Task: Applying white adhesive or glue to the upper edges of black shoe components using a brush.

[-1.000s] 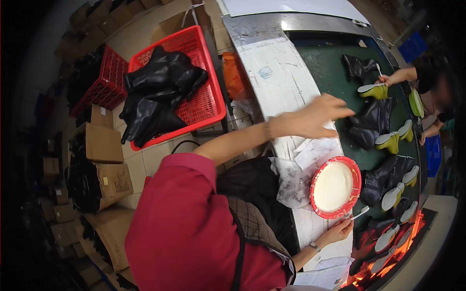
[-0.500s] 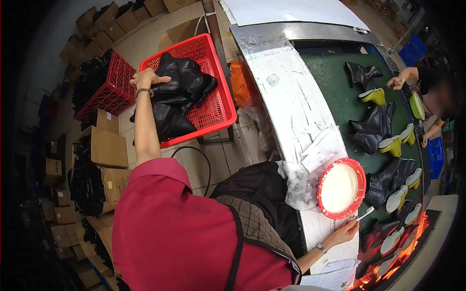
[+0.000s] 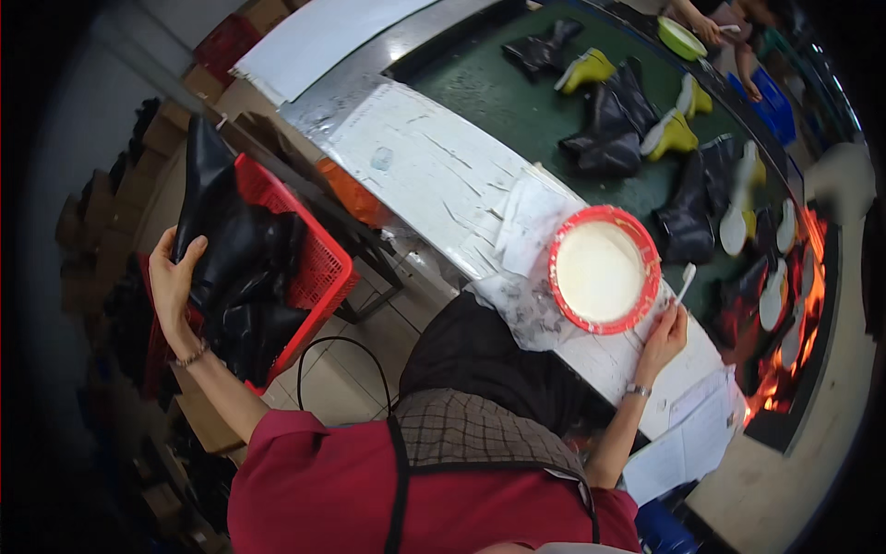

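My left hand (image 3: pixel 175 277) grips a black leather boot (image 3: pixel 205 171), thumb on the near side, and the boot rises above the rim of a red plastic basket (image 3: pixel 323 305). More black boots (image 3: pixel 254 319) lie heaped in that basket beneath it. At the right, my right hand (image 3: pixel 666 340) pinches a toothbrush-like white brush (image 3: pixel 686 280), its head pointing up and away. Just left of this hand, a red-rimmed bowl (image 3: pixel 557 282) of creamy white liquid (image 3: pixel 600 270) stands on a white, smeared bench board (image 3: pixel 434 152).
A green conveyor belt (image 3: pixel 461 83) carries black boots (image 3: pixel 604 125) and yellow-and-white soles (image 3: pixel 674 137). A glowing orange heater (image 3: pixel 812 277) lies at its right end. Across the belt, a co-worker's hand (image 3: pixel 706 28) is near a green bowl (image 3: pixel 681 39). Papers (image 3: pixel 683 443) lie by my right forearm.
My view has swung toward the bench. My left hand now has a boot lifted upright from the pile. My right hand still holds the brush beside the bowl.
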`<state>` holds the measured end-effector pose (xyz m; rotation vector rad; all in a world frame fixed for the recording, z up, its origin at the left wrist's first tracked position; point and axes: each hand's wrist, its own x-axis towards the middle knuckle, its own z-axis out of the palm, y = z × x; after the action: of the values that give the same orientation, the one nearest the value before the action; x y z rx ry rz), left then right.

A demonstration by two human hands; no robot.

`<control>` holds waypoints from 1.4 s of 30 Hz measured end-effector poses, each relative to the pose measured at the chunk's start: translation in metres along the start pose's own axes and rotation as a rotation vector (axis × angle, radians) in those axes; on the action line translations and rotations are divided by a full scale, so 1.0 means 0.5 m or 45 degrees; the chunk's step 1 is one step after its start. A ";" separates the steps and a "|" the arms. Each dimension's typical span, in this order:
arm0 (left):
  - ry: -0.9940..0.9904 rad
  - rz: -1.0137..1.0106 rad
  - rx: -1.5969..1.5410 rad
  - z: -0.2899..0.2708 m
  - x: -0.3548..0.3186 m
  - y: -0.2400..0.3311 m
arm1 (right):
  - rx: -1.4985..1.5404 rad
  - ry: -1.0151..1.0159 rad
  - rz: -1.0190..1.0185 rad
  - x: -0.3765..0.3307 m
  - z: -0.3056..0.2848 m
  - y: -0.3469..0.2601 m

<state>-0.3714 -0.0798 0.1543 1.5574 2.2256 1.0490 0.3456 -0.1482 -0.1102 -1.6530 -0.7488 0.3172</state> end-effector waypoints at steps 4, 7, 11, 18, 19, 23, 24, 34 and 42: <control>-0.546 0.296 -0.278 0.214 -0.014 0.179 | 0.043 0.038 0.006 -0.005 -0.008 0.002; -1.068 0.436 -0.488 0.450 0.013 0.170 | 0.029 -0.028 0.034 -0.003 -0.003 -0.024; -1.381 0.403 -0.148 0.649 0.043 0.175 | 0.071 -0.107 -0.046 0.007 -0.037 -0.083; -0.876 0.776 -0.129 0.767 -0.039 0.307 | -0.775 -0.304 -0.340 -0.048 -0.041 -0.279; -0.852 0.856 0.019 0.777 -0.055 0.317 | -0.917 -0.340 -0.357 -0.048 -0.034 -0.287; -0.621 0.992 0.378 0.802 -0.105 0.330 | -1.231 -0.395 -0.599 -0.059 0.001 -0.293; -0.641 0.939 0.210 0.799 -0.090 0.325 | -1.227 -0.397 -0.604 -0.065 0.007 -0.301; -1.536 0.381 -0.549 0.609 -0.062 0.422 | -0.651 -0.427 -0.361 -0.068 -0.026 -0.303; -2.132 0.180 -0.507 0.598 -0.124 0.463 | -0.234 -0.601 -0.882 -0.009 0.025 -0.386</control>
<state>-0.0126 0.0329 0.0807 1.4140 0.6960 -0.0420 0.2776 -0.1298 0.0702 -1.3886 -1.6868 0.1383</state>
